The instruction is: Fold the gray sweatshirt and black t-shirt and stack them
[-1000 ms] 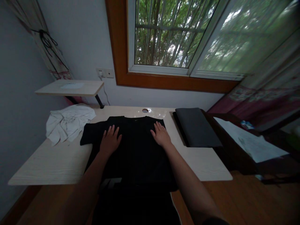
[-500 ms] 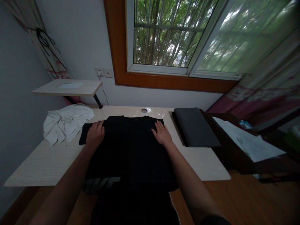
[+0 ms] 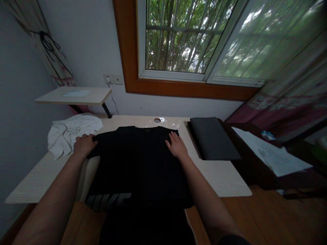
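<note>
A black T-shirt (image 3: 143,160) lies spread on the pale wooden table (image 3: 219,177), its neckline toward the wall and grey lettering near the hem at the left. My left hand (image 3: 85,146) is at the end of the left sleeve, fingers curled over the cloth and thumb on its edge. Flat near the right shoulder of the shirt rests my right hand (image 3: 176,145), fingers spread. The lower part of the shirt hangs over the table's front edge.
Crumpled white cloth (image 3: 73,134) lies by my left hand, below a small raised shelf (image 3: 94,97). A dark grey folder-like item (image 3: 213,139) sits at the table's right side. Beyond it are papers (image 3: 270,153) on a dark surface.
My left hand has moved left from the shoulder area to the sleeve end. The shirt's left side is drawn outward, showing more lettering. My right hand stays in place.
</note>
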`<state>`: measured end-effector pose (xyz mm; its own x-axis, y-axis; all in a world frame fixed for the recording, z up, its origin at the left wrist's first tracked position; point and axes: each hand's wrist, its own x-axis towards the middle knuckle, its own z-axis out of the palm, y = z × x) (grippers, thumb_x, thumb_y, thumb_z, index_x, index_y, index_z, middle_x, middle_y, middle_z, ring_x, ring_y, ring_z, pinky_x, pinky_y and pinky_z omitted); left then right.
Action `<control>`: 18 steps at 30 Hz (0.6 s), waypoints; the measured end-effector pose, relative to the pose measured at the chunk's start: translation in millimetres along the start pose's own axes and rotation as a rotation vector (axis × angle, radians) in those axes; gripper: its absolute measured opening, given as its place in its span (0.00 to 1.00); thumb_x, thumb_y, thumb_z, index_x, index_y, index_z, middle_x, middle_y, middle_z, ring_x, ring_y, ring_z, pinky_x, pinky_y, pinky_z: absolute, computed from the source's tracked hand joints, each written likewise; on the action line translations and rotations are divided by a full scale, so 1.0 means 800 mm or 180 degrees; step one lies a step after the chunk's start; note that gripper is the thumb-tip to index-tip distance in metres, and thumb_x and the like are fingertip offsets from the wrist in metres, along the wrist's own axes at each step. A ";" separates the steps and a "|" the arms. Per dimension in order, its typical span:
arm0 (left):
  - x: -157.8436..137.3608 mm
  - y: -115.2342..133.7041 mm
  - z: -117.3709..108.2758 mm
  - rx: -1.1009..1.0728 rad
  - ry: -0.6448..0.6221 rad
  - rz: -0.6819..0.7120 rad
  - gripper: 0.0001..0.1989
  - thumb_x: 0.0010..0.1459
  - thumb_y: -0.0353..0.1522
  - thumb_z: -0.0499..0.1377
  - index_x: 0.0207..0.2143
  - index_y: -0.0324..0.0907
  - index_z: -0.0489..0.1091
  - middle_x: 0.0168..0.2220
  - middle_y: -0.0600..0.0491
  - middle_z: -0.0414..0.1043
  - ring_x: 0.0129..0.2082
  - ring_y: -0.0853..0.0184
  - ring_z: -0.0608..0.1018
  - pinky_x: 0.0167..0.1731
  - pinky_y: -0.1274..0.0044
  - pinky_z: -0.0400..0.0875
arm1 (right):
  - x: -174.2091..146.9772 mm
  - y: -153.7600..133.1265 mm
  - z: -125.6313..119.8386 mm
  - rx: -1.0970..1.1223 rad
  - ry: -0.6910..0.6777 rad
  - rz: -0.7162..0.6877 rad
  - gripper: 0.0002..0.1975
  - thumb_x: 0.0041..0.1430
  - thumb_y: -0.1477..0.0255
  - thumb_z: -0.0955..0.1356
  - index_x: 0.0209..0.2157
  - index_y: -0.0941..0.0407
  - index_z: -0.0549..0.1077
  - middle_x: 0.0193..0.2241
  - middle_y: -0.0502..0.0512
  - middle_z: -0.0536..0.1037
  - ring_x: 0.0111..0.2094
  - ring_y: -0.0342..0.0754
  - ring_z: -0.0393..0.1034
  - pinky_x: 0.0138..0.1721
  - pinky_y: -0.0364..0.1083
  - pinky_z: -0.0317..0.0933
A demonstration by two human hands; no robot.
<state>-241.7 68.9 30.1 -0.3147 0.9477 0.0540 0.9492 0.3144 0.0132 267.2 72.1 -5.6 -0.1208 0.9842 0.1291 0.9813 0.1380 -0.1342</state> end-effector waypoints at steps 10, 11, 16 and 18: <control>0.007 -0.016 0.018 -0.0668 -0.0158 -0.0508 0.33 0.55 0.45 0.58 0.60 0.40 0.63 0.49 0.38 0.77 0.49 0.44 0.79 0.45 0.62 0.73 | -0.002 -0.001 -0.005 0.0019 0.0019 0.0000 0.33 0.72 0.57 0.53 0.69 0.61 0.58 0.72 0.60 0.53 0.73 0.52 0.44 0.71 0.54 0.37; 0.004 -0.017 0.019 -0.0705 -0.0090 -0.0558 0.33 0.55 0.45 0.58 0.60 0.40 0.62 0.50 0.38 0.77 0.49 0.44 0.78 0.46 0.61 0.73 | -0.002 -0.001 -0.005 0.0018 0.0027 -0.0006 0.33 0.72 0.57 0.53 0.69 0.61 0.58 0.72 0.60 0.53 0.72 0.52 0.44 0.71 0.54 0.38; -0.008 -0.021 0.023 -0.0768 0.0042 -0.0677 0.37 0.55 0.43 0.58 0.64 0.38 0.58 0.54 0.35 0.73 0.53 0.41 0.76 0.49 0.59 0.72 | -0.002 -0.001 -0.005 0.0022 0.0050 -0.0016 0.32 0.72 0.57 0.54 0.69 0.62 0.59 0.71 0.61 0.54 0.72 0.53 0.45 0.71 0.53 0.39; -0.009 -0.022 0.024 -0.0720 0.0104 -0.0627 0.39 0.55 0.43 0.58 0.66 0.37 0.55 0.55 0.32 0.71 0.55 0.39 0.74 0.49 0.58 0.71 | -0.001 0.000 -0.004 0.0033 0.0056 -0.0021 0.32 0.72 0.57 0.54 0.68 0.61 0.60 0.71 0.61 0.54 0.72 0.53 0.45 0.71 0.54 0.39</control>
<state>-256.4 57.9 10.0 -0.4960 0.8662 0.0605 0.8479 0.4682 0.2486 267.7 70.6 -2.3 -0.1244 0.9812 0.1473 0.9789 0.1456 -0.1434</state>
